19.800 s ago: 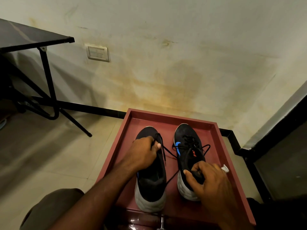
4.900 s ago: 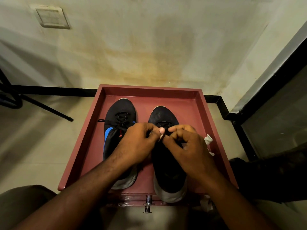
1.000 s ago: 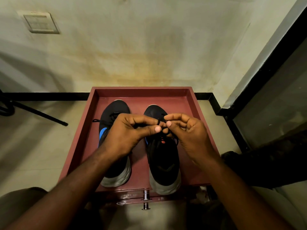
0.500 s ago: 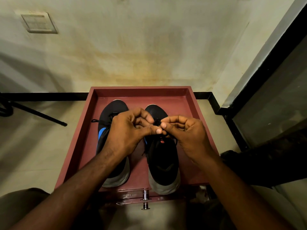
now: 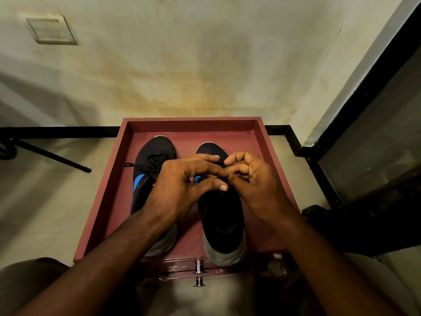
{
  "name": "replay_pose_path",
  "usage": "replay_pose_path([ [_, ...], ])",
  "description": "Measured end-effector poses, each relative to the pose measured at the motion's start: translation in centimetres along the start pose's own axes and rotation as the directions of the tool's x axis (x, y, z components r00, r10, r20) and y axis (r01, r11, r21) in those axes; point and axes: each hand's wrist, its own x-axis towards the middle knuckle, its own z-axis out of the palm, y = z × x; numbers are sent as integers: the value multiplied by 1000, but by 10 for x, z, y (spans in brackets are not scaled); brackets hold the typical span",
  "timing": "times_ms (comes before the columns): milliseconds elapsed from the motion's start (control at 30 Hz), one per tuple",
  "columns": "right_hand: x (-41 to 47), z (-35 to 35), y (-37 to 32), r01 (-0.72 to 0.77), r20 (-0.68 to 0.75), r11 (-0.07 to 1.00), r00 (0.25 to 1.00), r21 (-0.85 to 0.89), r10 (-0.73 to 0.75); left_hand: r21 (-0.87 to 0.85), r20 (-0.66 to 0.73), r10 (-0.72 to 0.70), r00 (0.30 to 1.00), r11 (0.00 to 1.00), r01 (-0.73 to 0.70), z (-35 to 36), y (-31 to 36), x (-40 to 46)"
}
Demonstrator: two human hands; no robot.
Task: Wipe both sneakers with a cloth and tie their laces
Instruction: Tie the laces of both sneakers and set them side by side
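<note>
step: lace-tying, 2nd sneaker | left hand and right hand pinched on hidden laces over right sneaker, tray centre | left sneaker laces judged knotted | cloth unseen

Head camera looks steeply down, close over the red tray toward the wall.

**Count of things in view**

There are two black sneakers: the left sneaker and the right sneaker. Both stand in one red tray. Two hands are visible, the left hand and the right hand. One wall plate is on the wall. One metal knob is at the near edge of the tray.
</note>
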Motion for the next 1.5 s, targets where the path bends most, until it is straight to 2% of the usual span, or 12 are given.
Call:
replay_pose_path([
  [167,-2,1,-4,-5,40,1000,999,-8,5,125,-6,61,998,990,-60,-1,-5,1],
  [400,-7,0,-6,20,168,999,986,-35,-14,-16,-60,-73,996,997,72,-3,0,2],
  [533,-6,1,-4,93,105,987,991,-130,-80,-6,-134,-198,971,980,199,-5,0,3],
  [633,-4,1,-2,213,-12,946,975,-246,-222,119,-123,-167,978,976,182,-6,-3,3],
  [833,-4,1,4,420,-2,781,880,-462,-475,426,51,9,999,904,-30,-8,-2,4],
  [933,-3,1,6,489,5,695,820,-526,-573,304,38,-150,988,943,131,-6,-1,2],
  [1033,-3,-1,6,528,72,670,810,-522,-582,141,11,-307,952,943,302,-7,-5,2],
  [1133,-5,-2,8,564,147,630,796,-534,-587,255,45,-230,972,944,212,-9,-4,2],
  [1233,-5,-1,7,555,108,647,796,-523,-595,387,120,-112,986,920,57,-7,-5,2],
  [1300,-4,0,5,529,50,686,808,-501,-587,333,150,-160,976,937,103,-5,-6,2],
  [1367,-1,2,5,511,30,715,823,-478,-568,173,195,-291,937,950,259,-5,-10,1],
  [1500,-2,5,4,505,83,735,844,-451,-530,-164,227,-445,866,859,485,-4,-9,2],
])
